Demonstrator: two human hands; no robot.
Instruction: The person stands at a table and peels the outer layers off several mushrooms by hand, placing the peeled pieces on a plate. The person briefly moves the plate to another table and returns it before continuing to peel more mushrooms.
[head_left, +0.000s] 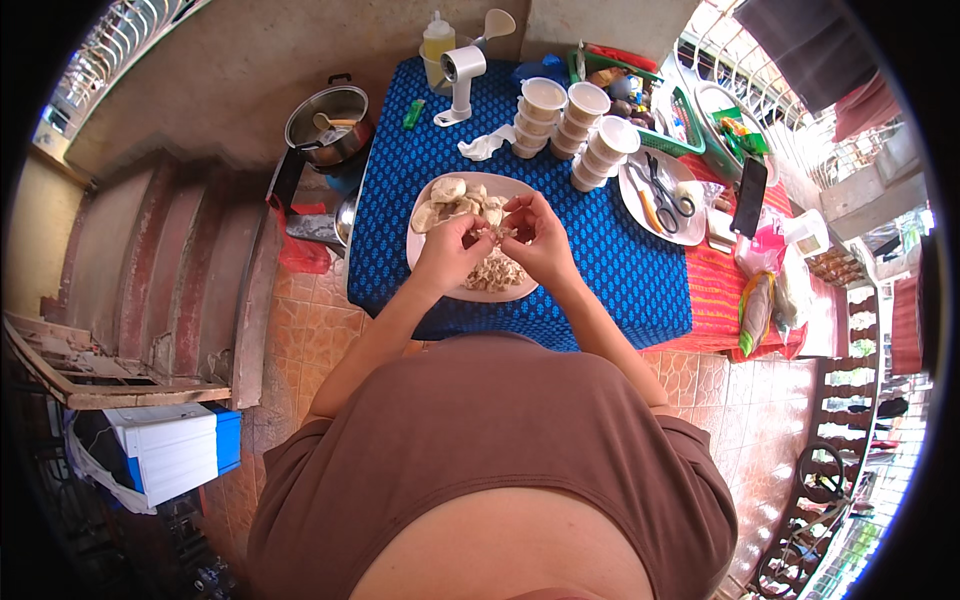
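Note:
Both hands are over a light oval plate (415, 247) on the blue patterned tablecloth. Between the fingertips of my left hand (459, 246) and my right hand (537, 238) is a small pale piece of food, perhaps mushroom or cooked meat; the fingers partly hide it. Larger whitish pieces (448, 190) lie at the plate's far left side. A heap of shredded pale bits (495, 273) lies on its near side, below my fingertips.
Stacked lidded plastic cups (543, 95) stand beyond the plate. To their right, a plate (694, 225) holds scissors (663, 196) and an orange-handled knife (649, 211). A white handheld device (463, 82), a squeeze bottle (439, 43), a green basket (679, 142) and a pot (328, 124) are farther off.

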